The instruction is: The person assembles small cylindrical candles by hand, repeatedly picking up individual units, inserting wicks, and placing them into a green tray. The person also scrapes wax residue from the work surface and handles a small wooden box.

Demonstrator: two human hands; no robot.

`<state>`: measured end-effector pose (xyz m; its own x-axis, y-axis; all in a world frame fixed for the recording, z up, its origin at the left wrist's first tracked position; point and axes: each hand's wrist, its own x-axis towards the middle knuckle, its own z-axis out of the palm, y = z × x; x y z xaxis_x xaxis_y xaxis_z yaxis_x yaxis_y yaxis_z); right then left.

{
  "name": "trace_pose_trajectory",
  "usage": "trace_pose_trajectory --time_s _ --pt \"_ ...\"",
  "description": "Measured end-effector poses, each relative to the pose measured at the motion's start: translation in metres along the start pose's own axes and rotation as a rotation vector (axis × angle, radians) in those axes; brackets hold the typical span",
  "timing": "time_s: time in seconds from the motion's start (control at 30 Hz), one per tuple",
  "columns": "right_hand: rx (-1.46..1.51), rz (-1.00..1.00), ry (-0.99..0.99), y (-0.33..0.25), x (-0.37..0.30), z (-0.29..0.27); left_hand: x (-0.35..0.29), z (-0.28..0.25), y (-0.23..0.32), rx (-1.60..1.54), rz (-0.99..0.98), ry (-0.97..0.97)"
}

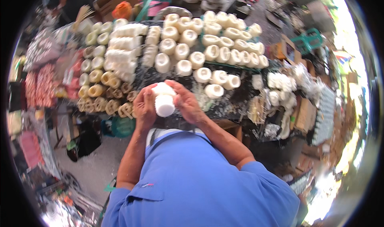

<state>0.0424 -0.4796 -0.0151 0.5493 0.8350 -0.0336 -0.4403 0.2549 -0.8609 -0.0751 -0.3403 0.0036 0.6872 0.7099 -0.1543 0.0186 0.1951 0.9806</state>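
Between my two hands, close in front of my body, is a white piece with a smooth round end facing me and a wider, bulging part beyond it. My left hand wraps its left side, thumb along it. My right hand grips the right side, fingers around the far part. What the piece is I cannot tell. Just beyond lie several cream, hollow cup-like pieces with round openings. Left of my left hand are rows of yellowed ring-like pieces.
A dark, white-spattered table carries the pieces. Ribbed white stacks stand at its left. White lumpy pieces and a cardboard box are at the right. A green basin sits below the left edge; pink bundles lie far left.
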Motion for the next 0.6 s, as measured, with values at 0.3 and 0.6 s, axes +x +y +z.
trace_pose_trajectory --time_s 0.3,0.6 --pt "-0.174 -0.033 0.191 -0.002 -0.018 0.008 -0.025 0.005 -0.009 -0.270 -0.116 -0.157" --pt "-0.174 0.055 0.409 0.009 -0.013 0.014 -0.011 0.000 -0.026 -0.145 -0.125 -0.120"
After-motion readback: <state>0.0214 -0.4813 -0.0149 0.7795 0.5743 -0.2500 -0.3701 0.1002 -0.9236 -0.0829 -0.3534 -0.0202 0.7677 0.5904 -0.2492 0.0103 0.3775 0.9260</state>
